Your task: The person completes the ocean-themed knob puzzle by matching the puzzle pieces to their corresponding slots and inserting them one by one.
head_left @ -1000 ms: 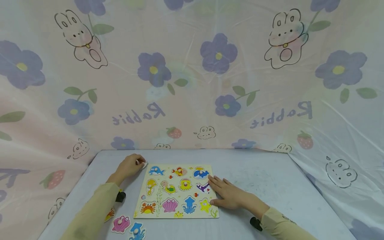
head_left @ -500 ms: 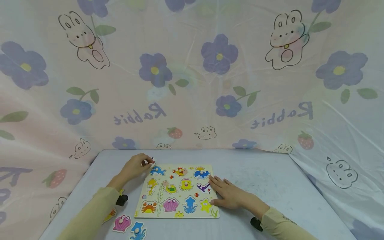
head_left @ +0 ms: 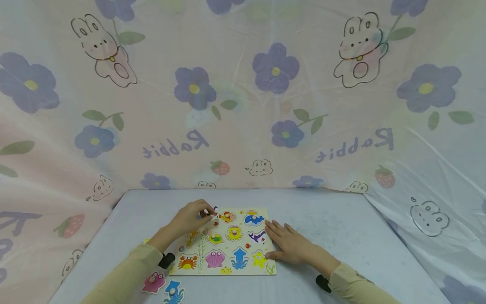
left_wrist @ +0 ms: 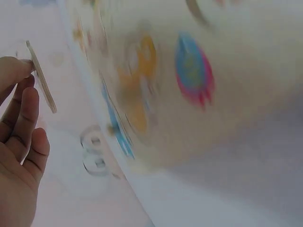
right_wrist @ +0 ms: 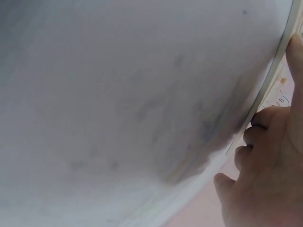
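Observation:
In the head view my left hand pinches a small puzzle piece above the upper left of the sea-animal puzzle board. Only a dark purple tip and pale edge of it show there. The left wrist view gives the puzzle piece edge-on, a thin wooden slab between thumb and fingers; its picture is hidden. My right hand rests with straight fingers on the board's right edge. On the board, the clownfish, blue whale and octopus bear knobs; the purple figure has no visible knob.
A pink shell piece and a blue squid piece, both with knobs, lie on the white table left of the board's front. A bit of yellow shows beside the left sleeve. A printed curtain hangs behind.
From beyond the board's upper left corner, my left hand has moved right with the puzzle piece, over the board towards the clownfish. Its sleeve now covers the orange piece. The right hand stays in place.

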{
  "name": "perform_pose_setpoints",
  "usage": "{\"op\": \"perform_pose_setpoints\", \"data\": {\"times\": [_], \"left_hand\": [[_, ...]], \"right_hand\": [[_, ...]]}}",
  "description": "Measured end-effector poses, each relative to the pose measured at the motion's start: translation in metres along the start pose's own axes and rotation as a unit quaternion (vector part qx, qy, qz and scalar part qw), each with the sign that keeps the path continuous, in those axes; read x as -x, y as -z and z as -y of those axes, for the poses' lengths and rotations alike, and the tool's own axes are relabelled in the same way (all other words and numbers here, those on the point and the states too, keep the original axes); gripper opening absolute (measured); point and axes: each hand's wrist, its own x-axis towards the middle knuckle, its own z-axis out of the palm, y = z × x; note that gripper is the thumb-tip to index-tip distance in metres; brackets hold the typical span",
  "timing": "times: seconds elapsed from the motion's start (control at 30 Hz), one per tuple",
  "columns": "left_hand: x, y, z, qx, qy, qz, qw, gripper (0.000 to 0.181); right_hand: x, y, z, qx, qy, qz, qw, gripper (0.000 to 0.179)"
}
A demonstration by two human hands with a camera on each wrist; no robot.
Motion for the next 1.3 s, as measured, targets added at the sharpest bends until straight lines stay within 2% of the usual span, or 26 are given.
{"op": "perform_pose_setpoints", "data": {"times": [0.2, 0.4, 0.6, 0.73, 1.0, 1.17, 1.3], "left_hand": [[-0.010, -0.016, -0.027, -0.004, -0.046, 0.036, 0.9983, 0.011], [-0.024, -0.033, -0.054, -0.021, -0.058, 0.092, 0.9938, 0.010], [-0.038, -0.052, -0.073, -0.030, -0.094, 0.128, 0.9868, 0.009], [-0.047, -0.065, -0.081, -0.045, -0.109, 0.148, 0.9820, 0.010], [-0.059, -0.084, -0.088, -0.090, -0.113, 0.176, 0.9737, 0.008], [-0.064, -0.090, -0.089, -0.100, -0.122, 0.179, 0.9711, 0.007], [-0.066, -0.093, -0.088, -0.095, -0.114, 0.188, 0.9709, 0.008]], "right_hand": [[0.001, 0.001, 0.002, 0.000, -0.012, 0.003, 0.9999, 0.094], [0.000, -0.003, 0.001, 0.003, -0.026, 0.000, 0.9997, 0.096], [0.000, -0.004, -0.001, -0.007, -0.034, -0.006, 0.9994, 0.098], [0.000, -0.004, -0.002, -0.008, -0.034, -0.007, 0.9994, 0.098], [0.000, -0.004, -0.003, -0.009, -0.022, -0.012, 0.9996, 0.097], [0.001, -0.002, -0.003, -0.012, -0.019, -0.013, 0.9997, 0.097], [0.002, 0.000, -0.002, -0.012, -0.019, -0.010, 0.9997, 0.097]]}}
